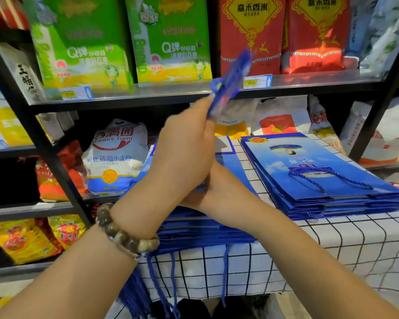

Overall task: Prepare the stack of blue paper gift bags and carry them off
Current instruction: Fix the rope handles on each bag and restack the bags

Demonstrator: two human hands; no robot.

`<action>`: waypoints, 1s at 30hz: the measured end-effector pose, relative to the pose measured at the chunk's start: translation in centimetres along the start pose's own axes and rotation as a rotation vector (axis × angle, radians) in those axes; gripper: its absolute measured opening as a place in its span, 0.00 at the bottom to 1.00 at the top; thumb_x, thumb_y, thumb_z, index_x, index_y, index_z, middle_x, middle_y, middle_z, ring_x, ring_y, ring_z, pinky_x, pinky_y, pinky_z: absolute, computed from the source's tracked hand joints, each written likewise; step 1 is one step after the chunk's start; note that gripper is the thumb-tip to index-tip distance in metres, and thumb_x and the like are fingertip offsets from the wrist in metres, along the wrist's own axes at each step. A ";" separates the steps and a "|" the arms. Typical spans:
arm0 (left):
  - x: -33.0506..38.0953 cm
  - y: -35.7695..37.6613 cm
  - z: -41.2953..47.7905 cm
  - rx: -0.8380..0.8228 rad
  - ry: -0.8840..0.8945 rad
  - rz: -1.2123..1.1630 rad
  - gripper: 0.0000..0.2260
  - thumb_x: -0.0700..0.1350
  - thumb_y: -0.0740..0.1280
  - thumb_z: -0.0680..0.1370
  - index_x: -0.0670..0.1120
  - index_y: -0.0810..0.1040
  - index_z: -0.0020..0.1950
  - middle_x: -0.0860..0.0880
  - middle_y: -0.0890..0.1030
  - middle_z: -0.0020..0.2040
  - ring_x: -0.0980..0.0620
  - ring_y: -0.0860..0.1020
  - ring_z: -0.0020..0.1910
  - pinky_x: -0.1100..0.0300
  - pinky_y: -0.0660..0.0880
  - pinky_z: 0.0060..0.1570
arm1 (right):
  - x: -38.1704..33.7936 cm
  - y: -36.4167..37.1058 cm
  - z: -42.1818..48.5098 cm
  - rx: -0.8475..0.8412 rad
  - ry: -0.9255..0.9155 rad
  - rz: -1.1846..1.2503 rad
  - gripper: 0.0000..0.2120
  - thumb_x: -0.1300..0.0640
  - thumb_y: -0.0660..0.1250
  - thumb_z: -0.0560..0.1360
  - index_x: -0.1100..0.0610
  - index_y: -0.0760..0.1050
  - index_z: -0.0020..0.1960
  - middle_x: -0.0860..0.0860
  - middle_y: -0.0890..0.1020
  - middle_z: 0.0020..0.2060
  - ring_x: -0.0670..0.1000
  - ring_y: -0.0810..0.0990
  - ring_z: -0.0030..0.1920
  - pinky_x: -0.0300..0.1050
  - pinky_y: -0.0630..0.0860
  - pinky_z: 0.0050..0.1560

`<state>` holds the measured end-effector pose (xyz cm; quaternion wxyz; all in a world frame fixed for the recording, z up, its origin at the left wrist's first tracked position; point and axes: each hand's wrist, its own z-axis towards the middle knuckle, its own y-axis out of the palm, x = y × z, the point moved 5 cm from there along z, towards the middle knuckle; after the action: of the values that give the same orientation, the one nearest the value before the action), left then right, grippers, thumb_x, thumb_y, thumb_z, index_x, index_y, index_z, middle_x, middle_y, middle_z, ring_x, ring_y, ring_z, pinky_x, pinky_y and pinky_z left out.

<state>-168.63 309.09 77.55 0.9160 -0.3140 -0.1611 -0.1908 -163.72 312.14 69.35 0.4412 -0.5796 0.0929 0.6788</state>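
My left hand (pixel 184 146), with a bead bracelet on its wrist, is raised and grips a blue paper gift bag (pixel 232 79). The bag is seen edge-on and blurred, pointing up and to the right. My right hand (pixel 213 192) lies lower, just above a flat stack of blue gift bags (pixel 205 229); its fingers are hidden behind my left hand. The stack's blue cord handles (pixel 161 284) hang over the front edge of the table. A second, neat stack of blue bags (pixel 320 178) lies to the right.
Both stacks sit on a table with a white, black-gridded cloth (pixel 355 249). Close behind stands a black metal shelf rack (pixel 148 97) holding green and red rice packs above and a white flour sack (pixel 118 157) below.
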 end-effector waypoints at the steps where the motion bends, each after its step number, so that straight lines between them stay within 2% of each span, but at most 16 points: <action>1: 0.0 -0.5 0.3 0.064 -0.025 -0.103 0.09 0.41 0.57 0.77 0.45 0.76 0.50 0.49 0.74 0.36 0.46 0.69 0.38 0.56 0.63 0.36 | -0.3 0.3 0.5 0.040 -0.032 -0.005 0.31 0.49 0.73 0.61 0.55 0.64 0.59 0.34 0.76 0.41 0.34 0.76 0.44 0.32 0.73 0.44; 2: -0.3 -1.0 0.5 0.121 -0.072 -0.236 0.08 0.41 0.57 0.75 0.46 0.75 0.47 0.50 0.75 0.36 0.47 0.71 0.38 0.58 0.67 0.37 | -0.7 0.2 0.8 0.094 -0.055 -0.039 0.38 0.50 0.74 0.62 0.57 0.61 0.66 0.37 0.77 0.51 0.36 0.75 0.51 0.36 0.74 0.51; 3: -0.8 -1.5 0.6 0.184 -0.144 -0.390 0.08 0.41 0.57 0.74 0.48 0.75 0.46 0.51 0.77 0.38 0.48 0.74 0.40 0.58 0.72 0.43 | -1.2 -0.2 0.9 0.141 -0.073 -0.114 0.45 0.50 0.74 0.64 0.55 0.53 0.73 0.44 0.74 0.62 0.41 0.72 0.61 0.41 0.72 0.59; 4: -1.4 -1.7 0.6 0.252 -0.220 -0.538 0.08 0.40 0.57 0.74 0.49 0.75 0.46 0.50 0.79 0.42 0.49 0.77 0.43 0.54 0.76 0.49 | -1.4 -0.7 0.9 0.167 -0.090 -0.203 0.48 0.50 0.73 0.66 0.53 0.46 0.76 0.48 0.67 0.69 0.45 0.66 0.68 0.43 0.67 0.65; 6: -2.8 -1.7 0.1 0.364 -0.358 -0.744 0.09 0.38 0.59 0.74 0.49 0.73 0.50 0.48 0.80 0.49 0.48 0.79 0.50 0.46 0.76 0.56 | -1.9 -2.3 0.6 0.127 -0.135 -0.361 0.48 0.50 0.73 0.68 0.50 0.44 0.76 0.46 0.56 0.75 0.44 0.55 0.73 0.40 0.59 0.70; 8: -3.8 -0.9 -0.9 0.383 -0.471 -0.872 0.13 0.31 0.58 0.75 0.45 0.71 0.56 0.46 0.79 0.54 0.45 0.79 0.55 0.43 0.75 0.58 | -1.9 -4.1 0.3 0.025 -0.117 -0.490 0.44 0.51 0.73 0.68 0.49 0.50 0.76 0.46 0.56 0.75 0.43 0.54 0.74 0.40 0.57 0.72; 11: -5.2 0.6 -3.0 0.330 -0.599 -0.957 0.18 0.26 0.56 0.74 0.42 0.69 0.60 0.46 0.79 0.54 0.43 0.78 0.57 0.43 0.75 0.57 | -1.2 -5.7 -0.5 -0.115 -0.011 -0.632 0.34 0.52 0.71 0.71 0.49 0.61 0.73 0.44 0.62 0.73 0.43 0.58 0.73 0.43 0.58 0.72; 14: -6.3 1.6 -5.6 0.292 -0.757 -0.976 0.18 0.26 0.57 0.74 0.39 0.69 0.62 0.43 0.79 0.55 0.40 0.79 0.55 0.47 0.78 0.45 | -0.3 -5.4 -1.4 -0.255 0.093 -0.734 0.28 0.49 0.68 0.73 0.45 0.64 0.71 0.44 0.65 0.72 0.46 0.63 0.71 0.48 0.63 0.70; 16: -6.3 1.8 -7.0 0.261 -0.831 -1.021 0.18 0.27 0.58 0.76 0.39 0.69 0.64 0.42 0.80 0.56 0.43 0.80 0.53 0.52 0.81 0.41 | -0.2 -5.0 -1.8 -0.293 0.124 -0.771 0.26 0.49 0.67 0.73 0.45 0.66 0.69 0.44 0.68 0.70 0.46 0.66 0.69 0.47 0.65 0.68; 19: -6.4 1.6 -8.3 0.244 -0.967 -1.121 0.18 0.29 0.59 0.76 0.39 0.69 0.64 0.42 0.80 0.56 0.45 0.81 0.51 0.53 0.82 0.40 | -0.9 -5.0 -2.0 -0.232 0.136 -0.836 0.21 0.46 0.71 0.69 0.47 0.75 0.61 0.42 0.77 0.57 0.46 0.73 0.58 0.45 0.72 0.59; 22: -6.1 1.2 -9.1 0.172 -1.103 -1.172 0.11 0.30 0.60 0.76 0.41 0.73 0.55 0.45 0.81 0.48 0.48 0.81 0.45 0.54 0.81 0.37 | -1.1 -5.4 -2.1 -0.176 0.178 -0.879 0.17 0.43 0.72 0.67 0.48 0.76 0.52 0.41 0.74 0.40 0.46 0.73 0.45 0.40 0.72 0.42; 24: -5.6 1.1 -9.6 0.094 -1.170 -1.178 0.07 0.27 0.59 0.75 0.38 0.73 0.42 0.43 0.77 0.41 0.46 0.77 0.44 0.52 0.81 0.37 | -0.7 -5.7 -2.1 -0.150 0.205 -0.910 0.16 0.45 0.72 0.68 0.49 0.75 0.52 0.41 0.69 0.37 0.47 0.71 0.43 0.38 0.67 0.36; 26: -5.2 1.0 -10.0 0.005 -1.210 -1.166 0.09 0.27 0.61 0.73 0.37 0.70 0.35 0.41 0.76 0.40 0.45 0.79 0.46 0.51 0.80 0.38 | -0.2 -6.2 -1.9 -0.088 0.222 -0.915 0.15 0.46 0.71 0.70 0.48 0.73 0.54 0.42 0.68 0.37 0.48 0.71 0.43 0.42 0.68 0.38; 27: -5.1 1.0 -10.2 -0.065 -1.214 -1.158 0.07 0.28 0.62 0.73 0.37 0.71 0.36 0.40 0.78 0.42 0.45 0.80 0.47 0.52 0.79 0.39 | 0.0 -6.5 -1.9 -0.056 0.222 -0.891 0.15 0.47 0.70 0.71 0.48 0.73 0.55 0.43 0.68 0.37 0.49 0.72 0.42 0.43 0.68 0.40; 29: -4.6 1.1 -10.3 -0.211 -1.204 -1.171 0.04 0.32 0.65 0.72 0.38 0.74 0.44 0.41 0.81 0.49 0.46 0.82 0.49 0.53 0.80 0.40 | 0.2 -7.0 -1.8 -0.009 0.213 -0.759 0.12 0.52 0.69 0.73 0.49 0.72 0.54 0.44 0.70 0.32 0.49 0.78 0.35 0.42 0.71 0.36; 30: -4.4 1.0 -10.2 -0.286 -1.189 -1.155 0.08 0.33 0.66 0.72 0.39 0.75 0.50 0.42 0.82 0.51 0.47 0.82 0.49 0.54 0.80 0.40 | 0.2 -7.2 -1.8 0.020 0.210 -0.645 0.10 0.55 0.68 0.73 0.49 0.71 0.53 0.45 0.72 0.29 0.48 0.79 0.29 0.40 0.73 0.32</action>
<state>-170.24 304.43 67.48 0.3883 -0.3434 -0.7265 -0.4511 -157.37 315.33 71.40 0.6268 -0.6416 -0.0437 0.4400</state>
